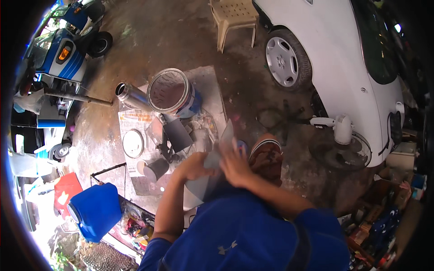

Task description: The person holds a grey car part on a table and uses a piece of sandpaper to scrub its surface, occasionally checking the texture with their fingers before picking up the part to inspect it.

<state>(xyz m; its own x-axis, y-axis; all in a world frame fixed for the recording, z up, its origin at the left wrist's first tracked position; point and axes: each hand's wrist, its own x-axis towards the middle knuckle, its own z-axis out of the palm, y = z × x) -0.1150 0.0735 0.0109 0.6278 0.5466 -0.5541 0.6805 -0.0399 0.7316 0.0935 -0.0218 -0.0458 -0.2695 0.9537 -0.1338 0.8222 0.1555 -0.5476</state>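
My left hand (pixel 194 165) grips a smooth grey curved panel (pixel 197 187) held over my lap. My right hand (pixel 233 165) lies on the panel's upper part, its fingers blurred; whether anything is under them is unclear. Beyond them, a worn board (pixel 212 90) carries an open paint bucket (pixel 193 104), a steel flask (pixel 135 97), a round white lid (pixel 132 143), dark sandpaper-like sheets (pixel 177 134) and a grey cylindrical container (pixel 157 169). A brown shoe (pixel 266 165) shows beside my right hand.
A white car (pixel 330 54) and white pedestal fan (pixel 342 128) are at right, a plastic chair (pixel 233 13) at top. Blue-and-white vehicles (pixel 65 61) line the left, with a horizontal pole (pixel 86 97). A blue jug (pixel 95 212) stands lower left; clutter fills the lower right.
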